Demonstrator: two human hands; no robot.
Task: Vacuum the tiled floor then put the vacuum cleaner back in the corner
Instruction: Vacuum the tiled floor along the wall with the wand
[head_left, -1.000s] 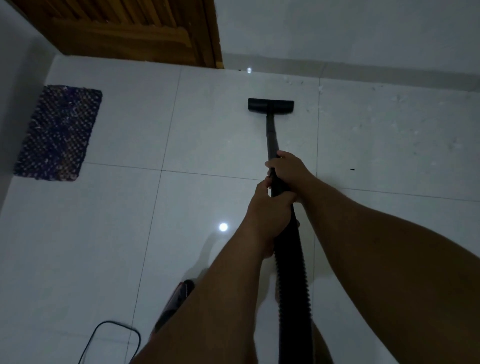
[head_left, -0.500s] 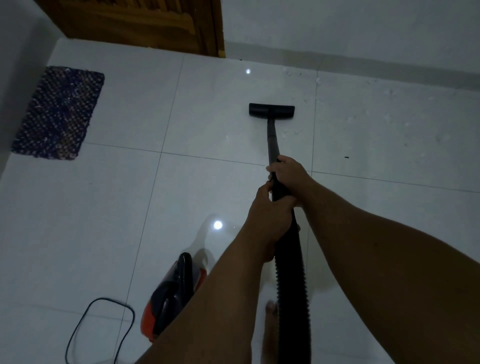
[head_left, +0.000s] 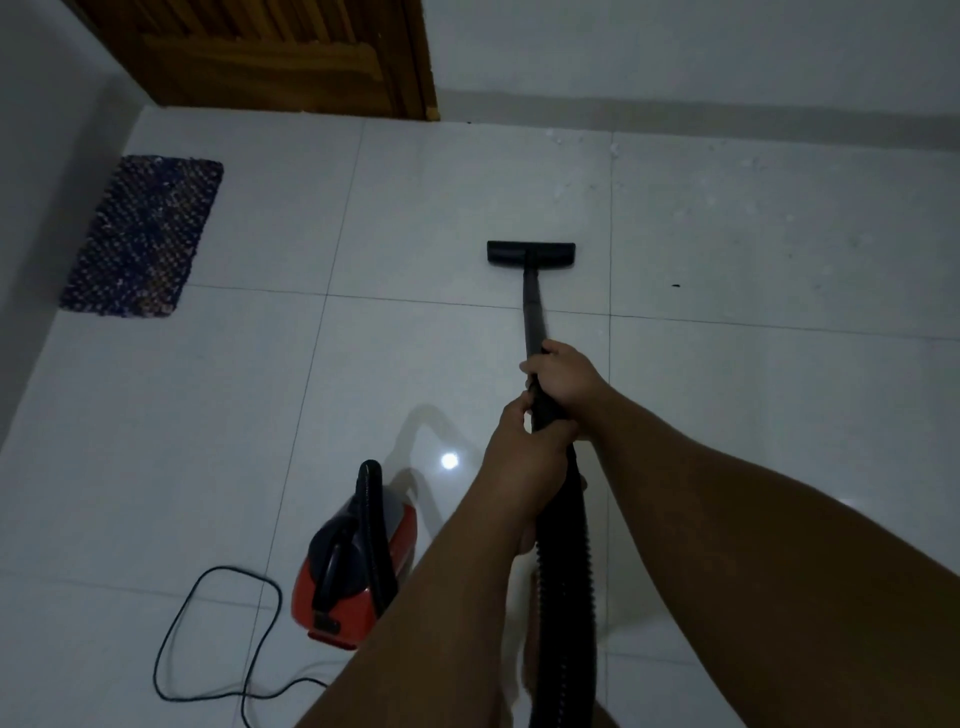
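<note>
Mid-vacuuming: my left hand (head_left: 524, 457) and right hand (head_left: 563, 376) clamp fingers around the black wand (head_left: 532, 306); next, I'd sweep the floor nozzle (head_left: 531, 254) toward upper-right debris (head_left: 675, 285).

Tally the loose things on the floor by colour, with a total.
Black: 2, the floor nozzle and the power cord
Red and black: 1, the vacuum cleaner body
Dark blue speckled: 1, the mat
Total: 4
</note>
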